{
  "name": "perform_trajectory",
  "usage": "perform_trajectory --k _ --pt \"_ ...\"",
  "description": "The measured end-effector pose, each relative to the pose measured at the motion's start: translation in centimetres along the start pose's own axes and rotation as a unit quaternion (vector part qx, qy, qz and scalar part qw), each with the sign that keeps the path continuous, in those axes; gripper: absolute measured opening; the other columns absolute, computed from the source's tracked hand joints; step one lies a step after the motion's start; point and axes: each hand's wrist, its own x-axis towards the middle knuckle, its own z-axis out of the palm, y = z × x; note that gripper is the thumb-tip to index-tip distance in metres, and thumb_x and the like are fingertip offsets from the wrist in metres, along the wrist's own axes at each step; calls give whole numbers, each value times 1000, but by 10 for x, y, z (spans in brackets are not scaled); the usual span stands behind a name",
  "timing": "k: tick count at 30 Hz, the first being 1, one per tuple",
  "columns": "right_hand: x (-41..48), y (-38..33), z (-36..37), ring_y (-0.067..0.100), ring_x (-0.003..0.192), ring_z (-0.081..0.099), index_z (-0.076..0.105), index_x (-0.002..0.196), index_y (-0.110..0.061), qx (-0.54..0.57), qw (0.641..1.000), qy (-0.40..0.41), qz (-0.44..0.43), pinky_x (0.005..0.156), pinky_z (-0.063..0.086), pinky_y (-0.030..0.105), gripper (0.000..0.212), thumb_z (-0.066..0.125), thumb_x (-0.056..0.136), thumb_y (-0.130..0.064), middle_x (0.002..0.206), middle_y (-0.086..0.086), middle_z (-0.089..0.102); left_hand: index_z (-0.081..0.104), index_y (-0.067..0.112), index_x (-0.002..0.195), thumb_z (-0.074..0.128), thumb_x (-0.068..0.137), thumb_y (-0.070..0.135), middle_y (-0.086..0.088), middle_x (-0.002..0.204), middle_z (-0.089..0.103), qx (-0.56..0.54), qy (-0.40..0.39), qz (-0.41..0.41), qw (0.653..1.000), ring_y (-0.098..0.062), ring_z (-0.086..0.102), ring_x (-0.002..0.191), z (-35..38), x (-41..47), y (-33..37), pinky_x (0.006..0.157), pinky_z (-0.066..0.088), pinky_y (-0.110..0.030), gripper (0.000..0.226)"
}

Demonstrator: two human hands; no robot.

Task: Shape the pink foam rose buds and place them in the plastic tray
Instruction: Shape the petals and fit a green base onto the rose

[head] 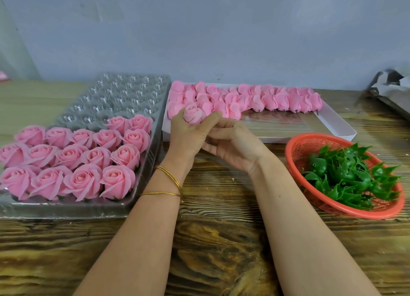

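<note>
Tray, near rows: finished roses (73,160) pack the plastic tray (66,208) petal to petal, with no gap for fingers.
Tray, far rows: empty cells (115,96) lie open from above.
White box (332,122): unshaped buds (244,100) crowd its far side; the strip of floor along the near wall is bare.
Red basket (295,144): green calyxes (350,173) are heaped to the right; its left inside is free.
Middle lane: the bare surface (221,240) between tray and basket is crossed by both forearms. The left hand (188,136), gripping a bud (193,115), meets the right hand (233,149) over the box's near-left corner.
Back: a grey wall (221,29) closes off the space behind.
Far right: crumpled paper (390,89).
</note>
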Motion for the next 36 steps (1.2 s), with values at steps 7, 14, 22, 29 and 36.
perform_trajectory --k 7,14,22,29,36 --pt "0 3 1 27 112 59 58 112 6 51 998 -24 -1 96 51 34 28 37 94 13 117 19 61 64 12 69 78 69 14 4 62 64 9 -39 10 999 -8 64 64 -1 -3 3 59 52 -21 15" --pt "0 6 -1 21 103 66 59 110 5 70 997 -27 3 90 56 31 29 40 90 15 113 15 65 61 17 62 75 73 7 4 60 61 40 -81 -2 996 -9 62 65 -4 -3 6 65 55 -27 21" --pt "2 7 -1 20 97 68 59 108 4 77 997 -26 -3 88 56 31 32 37 90 19 105 13 68 57 2 78 73 62 20 -13 74 56 53 -68 -4 996 -23 57 75 -1 -3 7 78 53 -45 29" --pt "1 5 1 19 98 67 59 111 3 63 998 -26 -9 92 53 33 34 35 93 19 106 13 67 62 6 85 81 64 18 -9 79 62 56 -41 9 998 -20 61 79 -1 -2 2 84 55 -47 31" --pt "1 6 4 20 102 65 56 114 4 51 998 -16 -27 95 51 33 33 36 93 19 110 14 64 62 27 85 83 64 17 -5 98 63 51 -37 51 997 -16 62 91 -3 3 0 80 56 -37 31"
